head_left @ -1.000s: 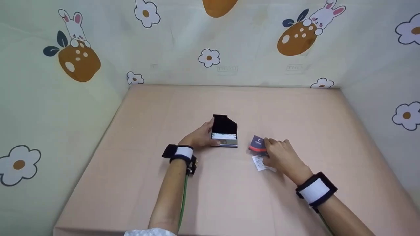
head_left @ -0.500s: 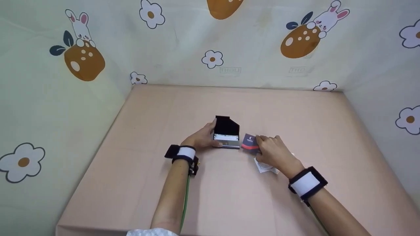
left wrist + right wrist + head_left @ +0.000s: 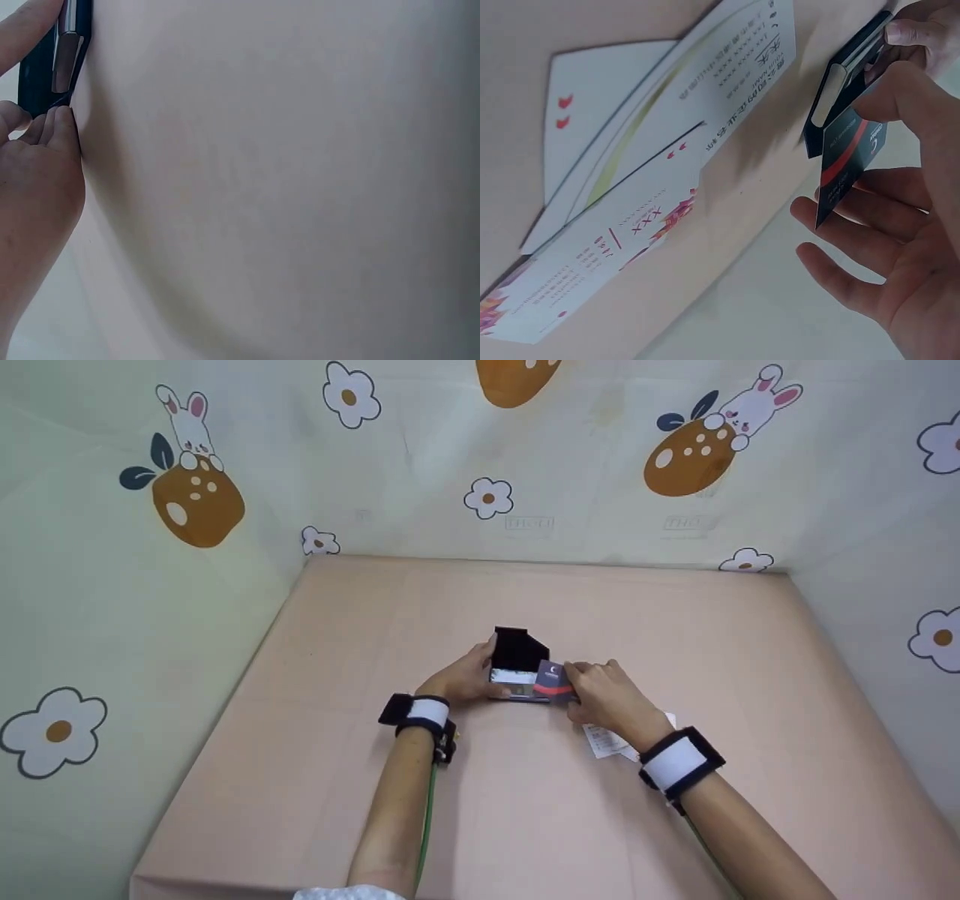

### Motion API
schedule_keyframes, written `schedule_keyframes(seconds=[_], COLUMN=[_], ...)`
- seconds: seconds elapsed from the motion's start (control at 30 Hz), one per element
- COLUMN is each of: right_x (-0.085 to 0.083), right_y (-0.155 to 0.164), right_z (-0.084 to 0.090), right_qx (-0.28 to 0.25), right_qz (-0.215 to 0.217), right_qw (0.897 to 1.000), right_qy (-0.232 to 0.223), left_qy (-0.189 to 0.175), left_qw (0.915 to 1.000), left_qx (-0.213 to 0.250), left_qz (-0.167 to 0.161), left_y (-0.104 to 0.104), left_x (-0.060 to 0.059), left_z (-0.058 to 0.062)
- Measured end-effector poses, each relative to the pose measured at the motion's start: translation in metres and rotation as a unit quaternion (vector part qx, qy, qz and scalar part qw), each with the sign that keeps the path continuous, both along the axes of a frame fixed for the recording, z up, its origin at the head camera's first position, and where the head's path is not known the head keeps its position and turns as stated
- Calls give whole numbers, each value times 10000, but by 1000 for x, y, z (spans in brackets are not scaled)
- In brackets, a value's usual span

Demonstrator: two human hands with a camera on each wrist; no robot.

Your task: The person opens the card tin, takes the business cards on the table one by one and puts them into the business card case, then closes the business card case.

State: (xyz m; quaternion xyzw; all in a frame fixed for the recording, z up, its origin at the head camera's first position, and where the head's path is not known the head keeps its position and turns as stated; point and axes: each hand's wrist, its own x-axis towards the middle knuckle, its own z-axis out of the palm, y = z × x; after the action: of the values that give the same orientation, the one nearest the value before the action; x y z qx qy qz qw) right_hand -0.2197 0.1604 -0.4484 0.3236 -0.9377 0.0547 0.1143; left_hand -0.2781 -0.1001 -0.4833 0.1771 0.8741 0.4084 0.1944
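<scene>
A black and silver business card case stands with its flap raised in the middle of the table. My left hand grips it by its left side; a white card edge shows inside. In my right hand, a dark blue business card with a red stripe is pinched between thumb and fingers. This card overlaps the right part of the case in the head view; whether it is inside cannot be told. The right wrist view shows the card close beside the case, with the lower fingers spread.
Several white business cards lie loosely overlapped on the pink-covered table, beneath and beside my right wrist. A patterned cloth wall rises behind the table and along both sides.
My right hand has carried the dark blue card leftward, from beside the white cards to the case's right side. The left hand still holds the case in place.
</scene>
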Motion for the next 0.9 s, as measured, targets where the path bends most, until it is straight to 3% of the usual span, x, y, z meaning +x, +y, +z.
schedule_keyframes(seconds=[0.23, 0.5, 0.9], right_x=[-8, -16, -34], right_y=[-12, -23, -38], right_z=[4, 5, 3], right_qx=[106, 295, 552], right_qz=[-22, 179, 322], right_qw=[9994, 9991, 9978], right_qy=[-334, -226, -150], left_qy=[32, -73, 75], left_qw=[10000, 9998, 10000], left_qx=[-14, 64, 51], left_qz=[53, 161, 16], left_y=[0, 1, 0], left_x=[0, -1, -2], left_z=[-2, -1, -3])
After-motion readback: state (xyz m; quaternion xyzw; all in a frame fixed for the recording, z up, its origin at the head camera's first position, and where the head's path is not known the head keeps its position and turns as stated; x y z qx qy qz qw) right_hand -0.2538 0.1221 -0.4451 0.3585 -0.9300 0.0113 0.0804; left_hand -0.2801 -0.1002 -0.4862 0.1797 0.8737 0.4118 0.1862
